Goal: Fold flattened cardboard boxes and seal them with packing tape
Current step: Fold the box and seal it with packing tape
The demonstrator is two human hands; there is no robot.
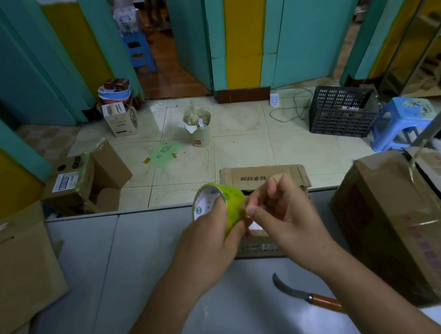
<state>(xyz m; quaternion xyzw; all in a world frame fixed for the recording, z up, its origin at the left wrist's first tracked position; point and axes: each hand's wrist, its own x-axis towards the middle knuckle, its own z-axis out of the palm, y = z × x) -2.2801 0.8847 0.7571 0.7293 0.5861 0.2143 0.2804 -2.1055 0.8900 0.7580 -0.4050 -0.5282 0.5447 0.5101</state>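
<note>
My left hand [212,244] grips tape roll [222,210]; right fingers [251,210] pinch its end. Risk: nail slips, strip splits.

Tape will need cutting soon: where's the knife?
Head view: the knife lies on the grey table, lower right of centre, just left of the large taped box.

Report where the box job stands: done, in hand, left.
Done: the large box on the right looks sealed, with glossy tape across it. In hand: the left hand grips the tape roll while the right hand pinches at its end, above a small box. Left: flattened cardboard on the left lies unfolded.
</note>
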